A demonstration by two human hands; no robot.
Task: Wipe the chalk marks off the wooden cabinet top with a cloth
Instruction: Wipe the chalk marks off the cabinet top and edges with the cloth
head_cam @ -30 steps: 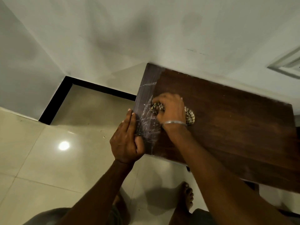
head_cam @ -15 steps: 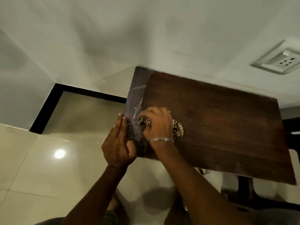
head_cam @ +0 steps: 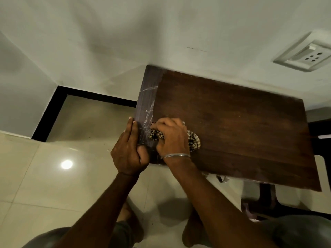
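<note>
The wooden cabinet top (head_cam: 232,131) is a dark brown, reddish slab with the grain running along its length, set against the pale wall, and most of it looks dull and evenly coloured. The chalk marks (head_cam: 149,111) show as thin whitish scratches and smears crowded along its left edge, on the greyer strip that runs from the far corner down toward the near one, thickest right by the hands. The cloth (head_cam: 193,143) sits on the top near that left edge, toward the near corner. It is bunched into a wad, spotted black and tan like an animal print, with a striped hem fanning out on the right side of the fist. The right hand (head_cam: 170,135) is on top of it, fingers curled down and closed round the wad, knuckles up, pressing it onto the wood, and a little of the cloth pokes out under the fingertips beside the chalk. A thin silver bangle (head_cam: 176,155) circles that wrist. The left hand (head_cam: 128,151) holds nothing loose: its fingers are straight and close together, laid flat against the left side of the cabinet, with the thumb bent in at the near corner, just beside the right wrist. Below, glossy cream floor tiles (head_cam: 44,176) carry a round reflection of a lamp, a black skirting (head_cam: 50,108) frames a recess at the left, and a white wall socket (head_cam: 304,54) sits up on the right.
</note>
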